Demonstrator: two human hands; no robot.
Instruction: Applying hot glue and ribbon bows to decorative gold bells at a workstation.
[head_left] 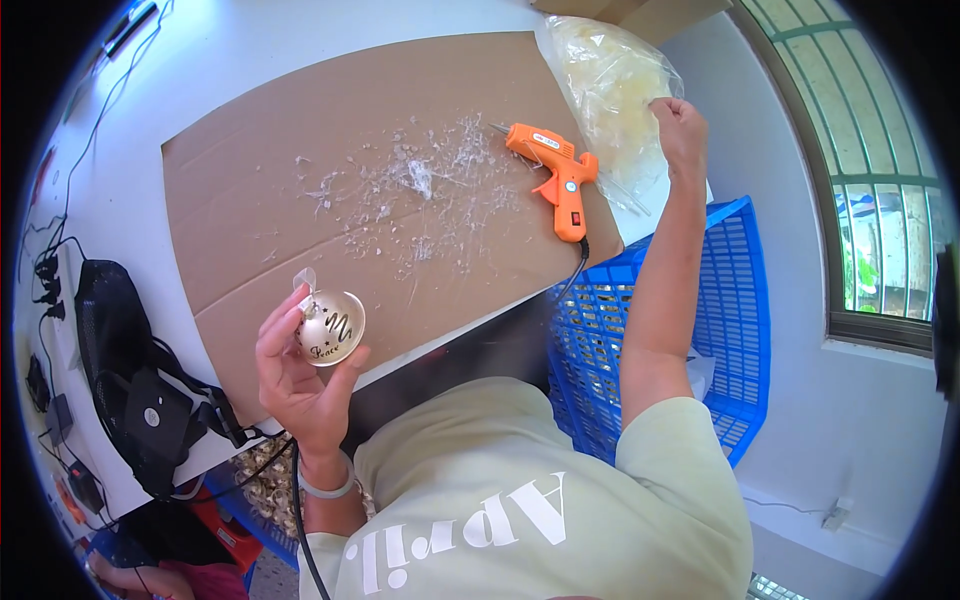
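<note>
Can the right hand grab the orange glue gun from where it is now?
Probably yes. The right hand is at the clear plastic bag, and the glue gun lies just beside it on the cardboard, with nothing between them. The left hand holds a round ornament.

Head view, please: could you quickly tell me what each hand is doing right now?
Left hand: closed around a clear round ornament ball with black lettering.
Right hand: fingers closed, gripping the clear plastic bag of pale yellow filling.

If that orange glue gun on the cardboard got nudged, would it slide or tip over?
The glue gun lies flat on its side, so it probably won't tip. Its cord trails off the cardboard edge and might drag it. Likely rigid plastic.
</note>
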